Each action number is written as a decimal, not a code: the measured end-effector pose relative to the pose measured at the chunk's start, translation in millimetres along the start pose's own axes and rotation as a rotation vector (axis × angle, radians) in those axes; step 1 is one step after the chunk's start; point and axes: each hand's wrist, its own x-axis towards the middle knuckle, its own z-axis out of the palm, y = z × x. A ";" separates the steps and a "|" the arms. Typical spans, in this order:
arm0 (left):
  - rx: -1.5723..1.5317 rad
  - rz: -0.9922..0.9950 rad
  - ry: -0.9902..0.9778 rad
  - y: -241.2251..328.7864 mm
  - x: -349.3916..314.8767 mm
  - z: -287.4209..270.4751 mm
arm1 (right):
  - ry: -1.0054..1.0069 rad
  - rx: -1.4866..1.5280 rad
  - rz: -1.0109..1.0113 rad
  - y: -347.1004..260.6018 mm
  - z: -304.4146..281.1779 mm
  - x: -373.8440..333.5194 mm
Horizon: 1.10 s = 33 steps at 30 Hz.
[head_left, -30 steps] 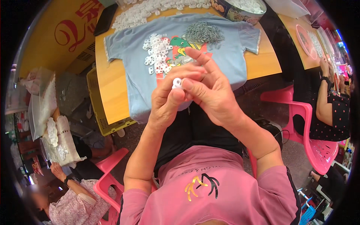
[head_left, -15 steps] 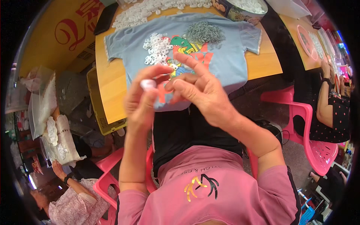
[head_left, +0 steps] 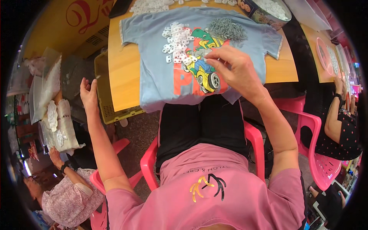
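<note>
A light blue T-shirt with a cartoon dinosaur print lies spread on the table. On it sit a heap of small white plastic pieces with holes and a pile of small grey rod-like pieces. Over the print, beside the white heap, my right hand has its thumb and fingertips pinched together; anything between them is too small to make out. My left hand is out past the table's left edge, above a yellow crate, fingers apart. Just off its fingertips is a small blurred white piece.
The yellow plastic crate stands beside the wooden table. More white pieces lie at the far edge, near a round tin full of them. Pink chairs flank me. Other people work at left and right.
My hands were together over the shirt, the left holding a small white piece. The left has swung out over the crate and opened; the right has moved right, fingers pinched above the print.
</note>
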 end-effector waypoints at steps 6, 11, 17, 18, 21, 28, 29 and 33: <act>-0.161 0.270 -0.018 96.0 -56.1 43.2 | 0.076 -0.303 -0.227 0.6 18.8 17.7; -0.295 0.438 -0.199 159.4 -103.9 71.3 | -0.020 -0.326 -0.145 -1.8 19.9 21.1; -0.452 0.409 -0.446 191.1 -145.2 118.2 | 0.021 -0.317 -0.145 -2.0 24.3 22.9; -0.512 0.355 -0.510 193.2 -149.4 125.2 | 0.023 -0.319 -0.143 -2.2 25.3 24.0; -0.628 0.202 -0.588 199.7 -162.3 140.7 | 0.039 -0.416 -0.210 0.5 28.4 28.6; -0.662 0.112 -0.581 208.7 -170.4 151.0 | -0.018 -0.323 -0.100 1.1 23.4 32.4; -0.661 0.111 -0.582 208.0 -169.9 151.2 | -0.023 -0.301 -0.100 1.7 22.7 32.4; -0.648 0.015 -0.592 209.5 -168.6 150.8 | -0.045 -0.002 0.032 -0.1 17.8 28.8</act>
